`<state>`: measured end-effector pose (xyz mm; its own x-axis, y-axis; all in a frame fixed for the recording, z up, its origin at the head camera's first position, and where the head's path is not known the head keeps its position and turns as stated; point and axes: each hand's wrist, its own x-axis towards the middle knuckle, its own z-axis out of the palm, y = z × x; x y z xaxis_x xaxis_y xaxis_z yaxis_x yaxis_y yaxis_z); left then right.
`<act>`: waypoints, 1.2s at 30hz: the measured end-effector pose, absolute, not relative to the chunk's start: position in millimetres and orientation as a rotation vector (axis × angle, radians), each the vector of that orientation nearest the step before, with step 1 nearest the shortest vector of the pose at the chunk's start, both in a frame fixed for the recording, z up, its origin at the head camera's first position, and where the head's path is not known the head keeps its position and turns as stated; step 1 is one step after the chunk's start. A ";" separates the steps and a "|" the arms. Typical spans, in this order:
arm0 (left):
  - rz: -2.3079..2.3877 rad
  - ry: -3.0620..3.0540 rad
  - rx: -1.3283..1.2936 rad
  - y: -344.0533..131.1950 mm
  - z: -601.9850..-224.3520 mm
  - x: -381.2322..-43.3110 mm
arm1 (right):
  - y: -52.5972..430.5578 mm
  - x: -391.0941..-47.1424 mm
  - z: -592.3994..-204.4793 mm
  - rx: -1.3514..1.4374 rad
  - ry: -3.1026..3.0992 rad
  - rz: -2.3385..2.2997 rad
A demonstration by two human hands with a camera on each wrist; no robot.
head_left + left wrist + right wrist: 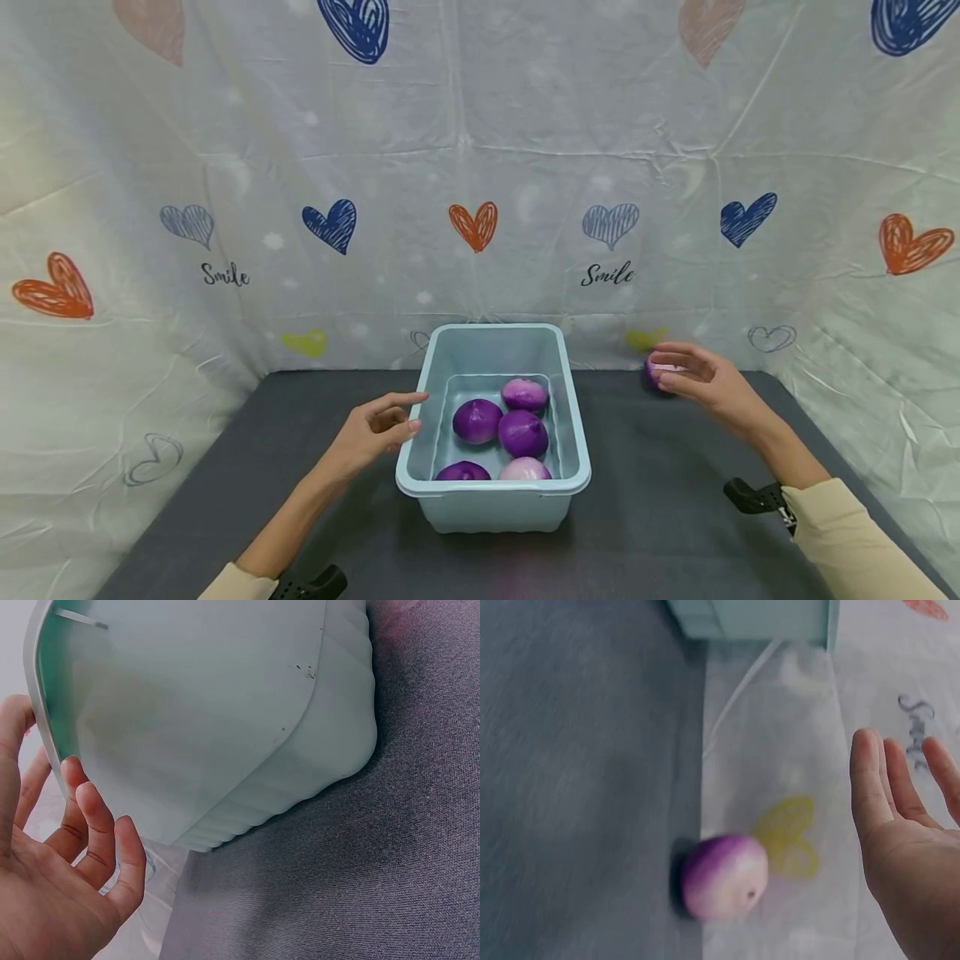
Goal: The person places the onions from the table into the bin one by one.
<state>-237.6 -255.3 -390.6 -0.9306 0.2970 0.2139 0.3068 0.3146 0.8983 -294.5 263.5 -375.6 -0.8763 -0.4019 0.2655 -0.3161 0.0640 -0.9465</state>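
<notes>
A light blue plastic bin point(492, 504) stands on the dark tabletop with several purple onions point(477, 421) inside. One of them, at the near right, is paler point(525, 469). My left hand point(380, 425) is at the bin's left rim, fingertips touching it; in the left wrist view the hand's point(71, 877) other fingers bend loosely beside the bin's outer wall. Far to the right, my right hand point(701, 379) reaches over a single purple-and-white onion point(651, 372), partly hidden behind the fingers. The right wrist view shows this onion point(724, 877) apart from the hand point(907, 840), whose fingers are extended.
A pale curtain point(525, 108) printed with hearts and "Smile" hangs behind and at both sides. The dark table point(637, 525) ends at its foot, close behind the bin and the lone onion. Each wrist wears a black strap point(753, 496).
</notes>
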 end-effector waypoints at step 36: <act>-1.776 -2.502 -0.624 -256.7 -391.9 -238.7 | 307.7 -318.5 -426.7 -0.417 2.700 -1.657</act>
<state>-238.7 -256.7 -391.9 -0.9205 0.3128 0.2342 0.3243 0.2772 0.9044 -318.5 307.7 -426.7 -0.9645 -0.1926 0.1807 -0.2483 0.4282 -0.8689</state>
